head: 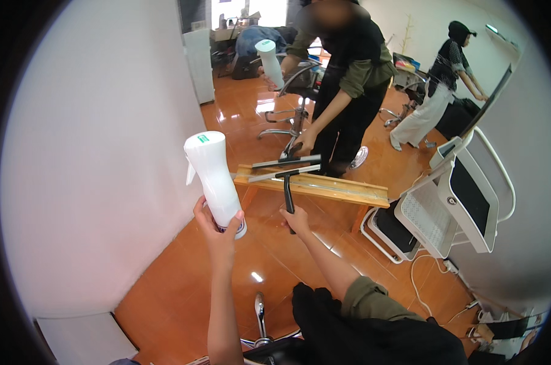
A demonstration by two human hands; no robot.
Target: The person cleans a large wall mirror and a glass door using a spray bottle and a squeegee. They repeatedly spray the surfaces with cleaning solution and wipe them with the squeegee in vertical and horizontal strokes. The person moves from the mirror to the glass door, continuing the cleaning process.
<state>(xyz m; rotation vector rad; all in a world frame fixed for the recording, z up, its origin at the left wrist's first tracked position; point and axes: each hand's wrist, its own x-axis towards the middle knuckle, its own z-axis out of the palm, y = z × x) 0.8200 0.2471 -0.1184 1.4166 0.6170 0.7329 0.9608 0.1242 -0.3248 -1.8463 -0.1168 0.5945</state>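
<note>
My left hand [218, 223] grips a white spray bottle [214, 175] around its lower part, the trigger facing left and the flat top carrying a green sticker. My right hand [297, 220] holds the black handle of a window squeegee [288, 194]. Its wide blade lies close to a large wall mirror [239, 123], just above the wooden ledge [344, 189] along the mirror's foot. Whether the blade touches the glass, I cannot tell. In the mirror, the bottle and the squeegee both appear again as reflections.
A white tiered trolley [426, 219] stands to the right of the ledge, with a cable [415, 278] on the tiled floor [175, 292] beside it. A chrome chair base [260, 315] is near my legs. Another person [444, 77] shows at upper right, apparently reflected. A pale wall [102, 150] rises at left.
</note>
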